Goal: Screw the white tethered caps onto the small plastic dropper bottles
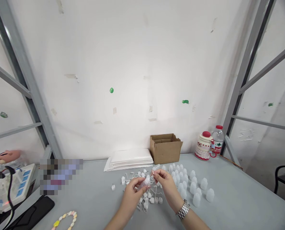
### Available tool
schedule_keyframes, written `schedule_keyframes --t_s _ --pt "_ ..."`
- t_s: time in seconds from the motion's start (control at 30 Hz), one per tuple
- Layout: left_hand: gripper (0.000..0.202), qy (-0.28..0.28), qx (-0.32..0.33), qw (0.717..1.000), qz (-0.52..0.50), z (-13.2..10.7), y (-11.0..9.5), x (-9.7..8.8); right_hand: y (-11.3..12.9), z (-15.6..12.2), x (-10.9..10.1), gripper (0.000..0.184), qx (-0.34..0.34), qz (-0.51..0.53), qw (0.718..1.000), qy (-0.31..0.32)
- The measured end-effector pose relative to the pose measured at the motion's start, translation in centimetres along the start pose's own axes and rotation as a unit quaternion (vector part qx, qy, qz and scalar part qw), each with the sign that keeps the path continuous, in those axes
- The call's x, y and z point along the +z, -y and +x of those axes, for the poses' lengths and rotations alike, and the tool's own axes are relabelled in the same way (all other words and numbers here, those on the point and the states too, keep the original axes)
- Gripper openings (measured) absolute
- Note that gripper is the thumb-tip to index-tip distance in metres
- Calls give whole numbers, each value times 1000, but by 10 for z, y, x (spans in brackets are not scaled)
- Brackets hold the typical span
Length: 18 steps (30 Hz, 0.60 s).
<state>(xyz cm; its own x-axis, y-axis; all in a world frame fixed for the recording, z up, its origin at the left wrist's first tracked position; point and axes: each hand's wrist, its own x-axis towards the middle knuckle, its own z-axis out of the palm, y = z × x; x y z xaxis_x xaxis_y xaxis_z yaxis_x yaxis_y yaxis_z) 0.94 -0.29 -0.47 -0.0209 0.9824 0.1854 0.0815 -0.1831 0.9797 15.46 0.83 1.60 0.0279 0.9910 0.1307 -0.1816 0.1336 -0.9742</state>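
While left fingers [137, 181] grip a tube [143, 183], right fingers [159, 174] pinch cord [152, 180] far from the right table edge [252, 182].

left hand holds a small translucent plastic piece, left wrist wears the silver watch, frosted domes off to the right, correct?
Not quite: the silver watch is on the wrist of the right hand, not the left, as the head view shows. The left hand holds a small translucent plastic piece, with frosted domes off to the right.

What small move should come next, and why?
Probably ease the white cord clear of the white top: it curls right beside it, between the left hand, which grips the translucent piece, and the right hand.
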Motion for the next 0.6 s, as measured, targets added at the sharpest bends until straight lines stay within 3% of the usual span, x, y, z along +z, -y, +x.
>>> schedule_keyframes --t_s 0.6 --pt "27 11 2 1000 18 0 -6 -2 0 1 -1 33 -12 -33 999 -9"
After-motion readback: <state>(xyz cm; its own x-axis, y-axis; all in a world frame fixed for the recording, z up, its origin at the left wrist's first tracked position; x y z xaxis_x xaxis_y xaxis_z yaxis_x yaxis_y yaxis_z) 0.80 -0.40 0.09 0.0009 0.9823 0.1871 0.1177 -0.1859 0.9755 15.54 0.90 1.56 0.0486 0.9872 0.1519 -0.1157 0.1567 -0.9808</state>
